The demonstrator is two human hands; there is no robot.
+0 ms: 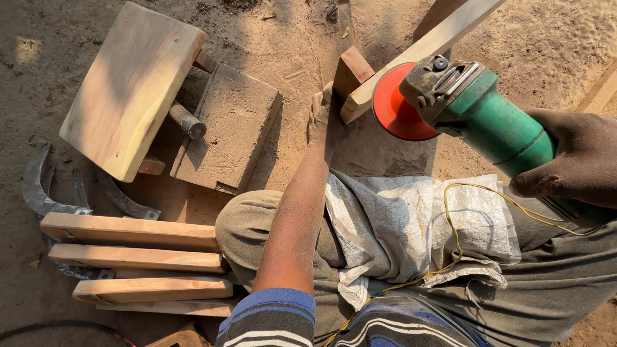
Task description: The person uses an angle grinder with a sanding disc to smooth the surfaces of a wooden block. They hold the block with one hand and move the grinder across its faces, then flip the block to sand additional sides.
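Observation:
My right hand (pixel 575 160) grips the green body of an angle grinder (pixel 488 119) at the right. Its red sanding disc (pixel 397 110) sits against the side of a long pale wooden plank (pixel 424 48) that slants up to the right. My left hand (pixel 321 119) reaches forward and holds the near end of that plank, next to a short wooden block (pixel 352 69). A white woven sack (pixel 411 225) covers my lap, and a thin yellow wire (pixel 475 205) runs over it.
A low wooden stool (pixel 132 87) and a grey worn block (pixel 228 128) stand on sandy ground at the left. Three cut wooden slats (pixel 138 260) lie stacked at the lower left over curved metal pieces (pixel 38 186).

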